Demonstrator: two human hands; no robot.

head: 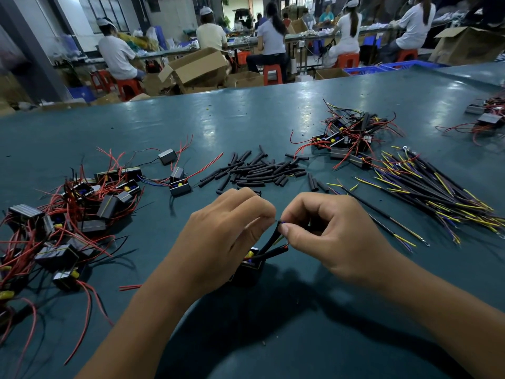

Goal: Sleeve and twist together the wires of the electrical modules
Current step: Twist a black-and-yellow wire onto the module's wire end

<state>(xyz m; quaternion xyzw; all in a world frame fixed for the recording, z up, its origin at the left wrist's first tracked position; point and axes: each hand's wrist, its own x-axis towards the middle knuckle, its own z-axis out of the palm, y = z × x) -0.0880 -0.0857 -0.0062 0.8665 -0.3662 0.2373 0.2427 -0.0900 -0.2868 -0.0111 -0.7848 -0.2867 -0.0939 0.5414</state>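
Wires (278, 234) are looking thin and floppy; both the left hand (228, 233) and the right hand (332, 236) are pinching their tips, module (250, 266) dangling lightly below.

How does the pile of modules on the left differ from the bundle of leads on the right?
The left pile of modules is a loose tangle of boxy black units trailing mostly red wires; the right bundle of leads has no boxes, only long black-sheathed leads with yellow and purple ends. The modules lie every which way, while the leads lie roughly parallel, fanned out. Both rest on the green table, untouched by either hand.
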